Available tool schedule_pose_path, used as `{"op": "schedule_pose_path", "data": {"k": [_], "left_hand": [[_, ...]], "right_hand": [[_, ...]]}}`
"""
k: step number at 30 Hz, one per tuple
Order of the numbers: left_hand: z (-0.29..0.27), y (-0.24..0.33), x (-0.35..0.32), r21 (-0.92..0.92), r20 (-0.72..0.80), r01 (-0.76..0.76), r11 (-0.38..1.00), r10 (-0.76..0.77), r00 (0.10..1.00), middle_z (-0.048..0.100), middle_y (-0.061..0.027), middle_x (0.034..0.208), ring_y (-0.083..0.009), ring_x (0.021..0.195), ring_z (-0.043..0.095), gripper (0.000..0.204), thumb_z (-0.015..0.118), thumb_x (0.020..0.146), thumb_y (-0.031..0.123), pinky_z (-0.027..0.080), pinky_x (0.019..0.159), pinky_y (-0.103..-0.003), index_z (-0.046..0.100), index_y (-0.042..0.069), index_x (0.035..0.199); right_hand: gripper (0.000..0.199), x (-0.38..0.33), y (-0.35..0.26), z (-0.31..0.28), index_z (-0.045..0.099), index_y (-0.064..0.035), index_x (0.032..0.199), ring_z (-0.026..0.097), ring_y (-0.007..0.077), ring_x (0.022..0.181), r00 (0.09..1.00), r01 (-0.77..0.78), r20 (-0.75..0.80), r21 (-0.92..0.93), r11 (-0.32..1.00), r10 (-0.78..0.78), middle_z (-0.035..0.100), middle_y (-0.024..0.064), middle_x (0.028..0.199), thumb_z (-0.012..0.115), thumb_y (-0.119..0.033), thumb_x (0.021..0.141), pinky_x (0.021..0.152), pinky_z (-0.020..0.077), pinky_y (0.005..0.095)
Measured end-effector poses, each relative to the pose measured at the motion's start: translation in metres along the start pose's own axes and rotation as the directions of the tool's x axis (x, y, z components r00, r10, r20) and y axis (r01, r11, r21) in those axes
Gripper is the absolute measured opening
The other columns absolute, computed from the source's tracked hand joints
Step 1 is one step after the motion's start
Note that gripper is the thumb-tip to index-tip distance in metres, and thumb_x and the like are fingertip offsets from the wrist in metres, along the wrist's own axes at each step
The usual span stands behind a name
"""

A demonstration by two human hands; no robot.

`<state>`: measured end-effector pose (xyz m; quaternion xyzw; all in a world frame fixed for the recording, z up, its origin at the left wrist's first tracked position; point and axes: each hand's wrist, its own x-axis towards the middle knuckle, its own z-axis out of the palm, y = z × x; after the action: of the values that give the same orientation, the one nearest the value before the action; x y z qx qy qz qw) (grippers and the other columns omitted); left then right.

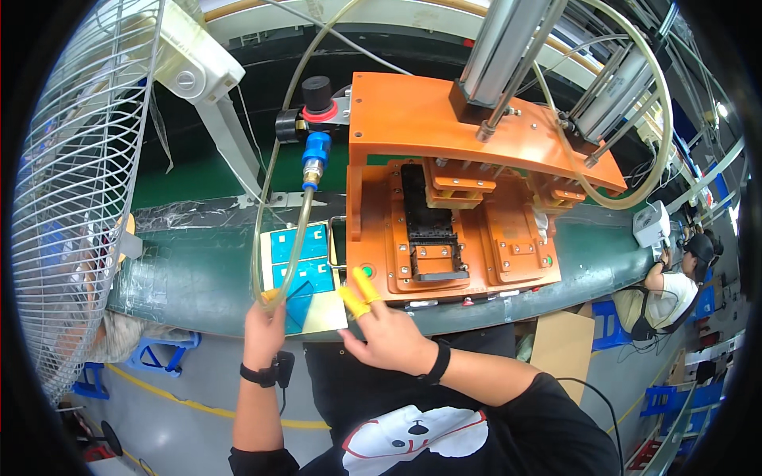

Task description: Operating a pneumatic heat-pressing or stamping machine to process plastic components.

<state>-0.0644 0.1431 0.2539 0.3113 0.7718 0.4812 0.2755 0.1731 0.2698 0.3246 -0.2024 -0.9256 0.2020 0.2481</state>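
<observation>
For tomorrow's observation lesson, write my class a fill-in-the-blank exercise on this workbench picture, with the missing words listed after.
1. The right hand wears finger covers coloured ____.
2. The big press fixture on the bench is coloured ____.
3. The left hand touches a sheet bearing blue ____.
4. At the far left stands a wire-guarded ____.

Missing words: yellow; orange; squares; fan

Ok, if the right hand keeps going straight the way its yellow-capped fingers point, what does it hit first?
Most likely the front edge of the orange press fixture, near its green button. The right hand points up and slightly left, its fingertips already at that edge; depth is unclear, so contact can't be confirmed.
</observation>
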Motion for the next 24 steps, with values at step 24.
{"op": "schedule_pose_path", "data": {"k": [24], "left_hand": [[-0.121, 0.034, -0.075, -0.017, -0.014, 0.024, 1.0, -0.024, 1.0, 0.067, -0.0074, 0.115, -0.013, 0.104, 0.065, 0.032, 0.06, 0.096, -0.002, 0.05, 0.09, -0.027, 0.059, -0.003, 0.128]], "right_hand": [[0.042, -0.028, 0.007, -0.034, 0.067, -0.0082, 0.123, 0.069, 0.0285, 0.086, 0.954, 0.146, 0.214, 0.278, 0.949, -0.209, 0.065, 0.0112, 0.126, 0.075, -0.029, 0.088, 0.077, 0.0587, 0.0379]]}}
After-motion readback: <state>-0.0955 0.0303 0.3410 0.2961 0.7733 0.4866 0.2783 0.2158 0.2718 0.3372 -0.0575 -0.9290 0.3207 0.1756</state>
